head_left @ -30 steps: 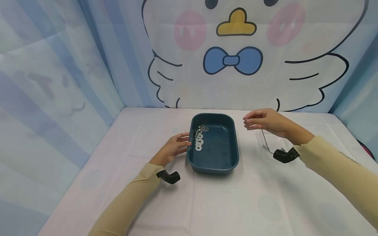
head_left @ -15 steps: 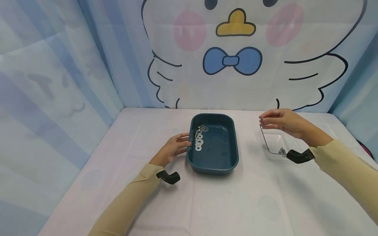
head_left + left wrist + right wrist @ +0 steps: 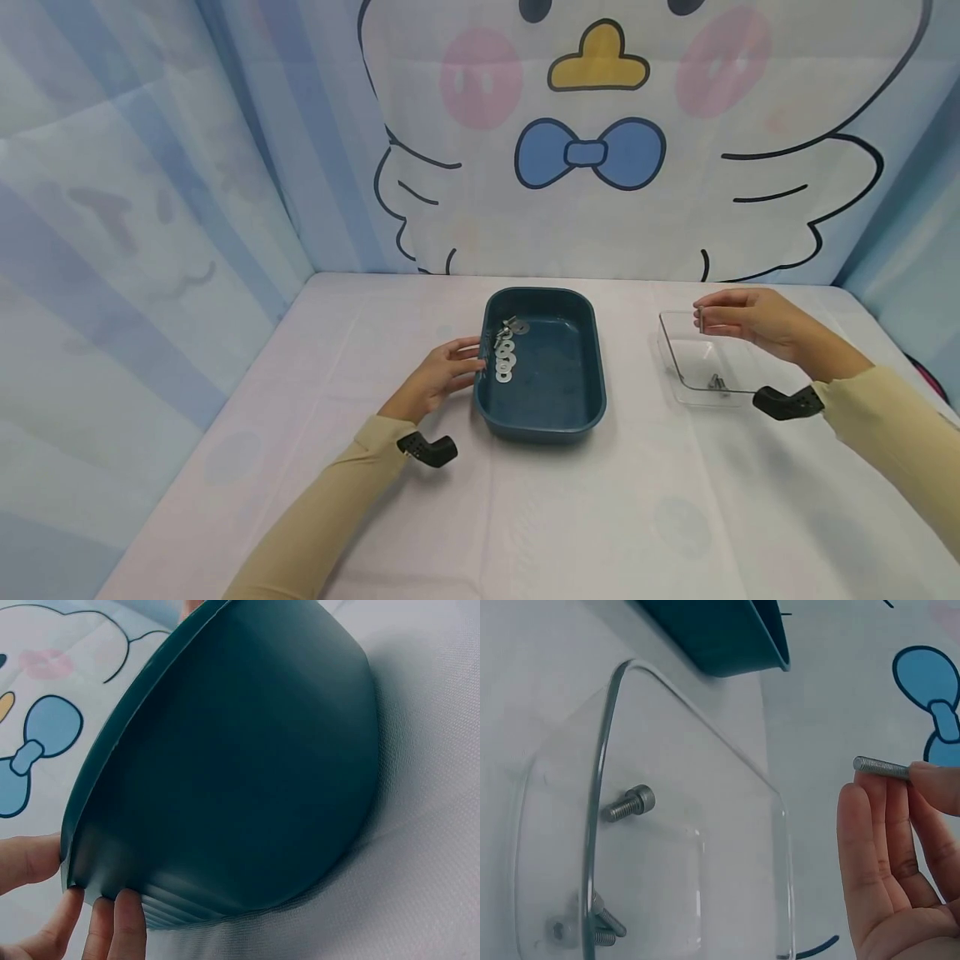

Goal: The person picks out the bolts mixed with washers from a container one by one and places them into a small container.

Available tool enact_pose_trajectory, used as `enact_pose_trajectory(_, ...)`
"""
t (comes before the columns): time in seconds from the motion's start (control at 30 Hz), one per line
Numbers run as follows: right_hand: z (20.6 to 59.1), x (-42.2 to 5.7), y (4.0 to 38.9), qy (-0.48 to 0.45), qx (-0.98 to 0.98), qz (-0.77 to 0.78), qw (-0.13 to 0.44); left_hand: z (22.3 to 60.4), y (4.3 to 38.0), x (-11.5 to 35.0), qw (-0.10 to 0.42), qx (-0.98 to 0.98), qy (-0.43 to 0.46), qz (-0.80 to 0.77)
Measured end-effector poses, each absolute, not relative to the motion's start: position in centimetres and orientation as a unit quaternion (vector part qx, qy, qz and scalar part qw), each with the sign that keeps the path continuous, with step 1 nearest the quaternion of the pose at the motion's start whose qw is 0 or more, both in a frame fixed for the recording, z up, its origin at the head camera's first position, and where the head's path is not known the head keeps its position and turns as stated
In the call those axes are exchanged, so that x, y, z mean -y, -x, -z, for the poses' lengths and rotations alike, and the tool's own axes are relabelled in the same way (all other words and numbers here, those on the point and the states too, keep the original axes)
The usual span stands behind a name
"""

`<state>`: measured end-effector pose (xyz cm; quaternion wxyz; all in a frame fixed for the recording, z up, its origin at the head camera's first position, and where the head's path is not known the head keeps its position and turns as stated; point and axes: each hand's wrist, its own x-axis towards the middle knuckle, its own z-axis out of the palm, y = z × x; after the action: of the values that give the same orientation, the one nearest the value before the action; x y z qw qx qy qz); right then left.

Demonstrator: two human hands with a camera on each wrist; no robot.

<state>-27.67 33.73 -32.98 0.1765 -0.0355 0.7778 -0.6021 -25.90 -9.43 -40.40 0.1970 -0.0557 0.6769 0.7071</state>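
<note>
Okay, teal tray (image 3: 558,396): my landmark, flat on the table (image 3: 600,517); sides below are the person's.
Washers (image 3: 504,367): inside the tray, overlapping in a row along its left wall.
Small hardware (image 3: 511,322): in the tray, at the far end of that row; too small to sort by eye.
Left hand (image 3: 437,379): at the tray's left wall, pinching the rim; thumb looks tucked over the lip, fingertips on the outside.
Right hand (image 3: 772,321): well right of the tray, raised, one bolt pinched between thumb and fingers.
Held bolt (image 3: 881,767): right of the tray, threaded end out; other end hidden by the thumb.
See-through box (image 3: 701,354): right of the tray, apart from it.
Loose bolts (image 3: 634,802): in that box, right of the tray; one alone, others bunched, count unclear.
Drop risk: smooth, thin piece in a fingertip pinch; a slack thumb could let it roll out and bounce clear of the box.
Snag risk: black wrist mount (image 3: 787,403), right of the tray, looks near the box's near edge; a low wrist could clip it and shove the box.
Tray risk: a tug on that one wall could slide or tilt it and scatter the washers.
</note>
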Motion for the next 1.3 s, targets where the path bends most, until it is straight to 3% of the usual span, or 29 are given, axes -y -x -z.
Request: enact_pose_trajectory(1.3,35.7,-36.5,28.6,-0.019,-0.862,0.475,0.177,40.3,25.9,9.5,0.200,-0.677,0.055,-0.706)
